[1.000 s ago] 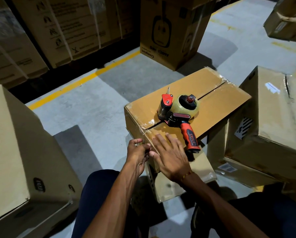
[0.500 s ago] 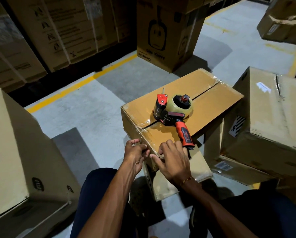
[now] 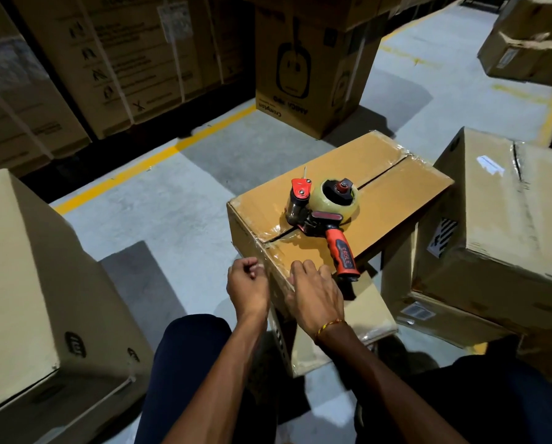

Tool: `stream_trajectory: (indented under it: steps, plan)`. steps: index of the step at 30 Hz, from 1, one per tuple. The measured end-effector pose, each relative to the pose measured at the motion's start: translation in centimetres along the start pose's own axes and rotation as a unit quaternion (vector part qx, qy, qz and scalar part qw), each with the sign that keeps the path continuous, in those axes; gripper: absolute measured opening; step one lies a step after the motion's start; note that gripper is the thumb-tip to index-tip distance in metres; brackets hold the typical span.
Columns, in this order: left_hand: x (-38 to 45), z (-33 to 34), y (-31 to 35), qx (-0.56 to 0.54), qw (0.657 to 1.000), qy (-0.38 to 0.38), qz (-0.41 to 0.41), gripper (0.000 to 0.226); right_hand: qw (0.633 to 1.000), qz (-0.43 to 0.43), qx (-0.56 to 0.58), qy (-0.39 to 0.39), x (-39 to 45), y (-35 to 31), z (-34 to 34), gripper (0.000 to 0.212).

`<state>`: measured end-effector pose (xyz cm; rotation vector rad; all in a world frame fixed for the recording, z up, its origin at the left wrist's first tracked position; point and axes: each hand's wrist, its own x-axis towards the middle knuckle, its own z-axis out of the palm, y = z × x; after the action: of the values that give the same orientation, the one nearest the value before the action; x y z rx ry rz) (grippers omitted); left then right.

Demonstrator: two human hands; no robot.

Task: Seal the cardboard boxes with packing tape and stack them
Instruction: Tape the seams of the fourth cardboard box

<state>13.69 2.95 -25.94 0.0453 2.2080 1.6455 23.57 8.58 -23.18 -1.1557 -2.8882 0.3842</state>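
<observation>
A brown cardboard box stands in front of me on a lower box. Clear tape shines over its centre seam and down its near end. A red and black tape dispenser lies on its side on top, handle pointing toward me, with no hand on it. My right hand rests on the box's near top edge, fingers bent, fingertips pressing the taped cardboard. My left hand hovers at the box's near left side with curled fingers; nothing is plainly visible in it.
A large pale box stands close on my left. Another large box stands on a flatter one at my right. A tall printed box and strapped stacks stand behind a yellow floor line. My knees are below.
My right hand has slid back from the top of the box to its near edge, its fingers bending. My left hand has drawn slightly away from the corner.
</observation>
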Motion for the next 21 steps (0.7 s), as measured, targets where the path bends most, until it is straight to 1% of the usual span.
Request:
stream_trajectory:
  steps: [2,5,7,8,11,14,15,18,21]
  plan:
    - [-0.7,0.2,0.4,-0.038,0.998,-0.035,0.037,0.018,1.0,0.004,0.004,-0.014,0.5,0.0,-0.1,0.022]
    - [-2.2,1.2,0.2,-0.095,0.986,-0.134,0.028,0.045,1.0,0.007,0.005,-0.028,0.9,0.2,0.0,0.02]
    - [-2.9,2.1,0.1,-0.074,0.98,-0.176,0.047,0.056,1.0,0.002,0.007,-0.03,1.2,0.4,0.1,0.024]
    - [-2.9,2.6,0.1,-0.055,0.98,-0.182,0.06,0.059,0.999,-0.001,0.007,-0.031,1.2,0.5,0.2,0.026]
    - [-1.9,3.7,0.4,-0.002,0.981,-0.171,0.088,0.064,0.999,-0.002,0.024,-0.038,1.5,0.4,0.1,0.033]
    - [0.6,4.4,0.5,0.02,0.984,-0.154,0.083,0.071,0.998,0.001,0.039,-0.049,1.6,0.4,-0.4,0.045]
    - [1.6,4.6,0.5,0.026,0.985,-0.149,0.083,0.074,0.998,0.002,0.041,-0.057,1.6,0.4,-0.5,0.045]
    - [3.9,5.2,0.6,0.047,0.987,-0.127,0.09,0.08,0.997,0.003,0.047,-0.067,1.7,0.4,-0.7,0.032]
    - [6.3,5.6,1.1,0.038,0.991,-0.111,0.068,0.086,0.996,0.004,0.058,-0.07,1.8,0.3,-0.8,0.029]
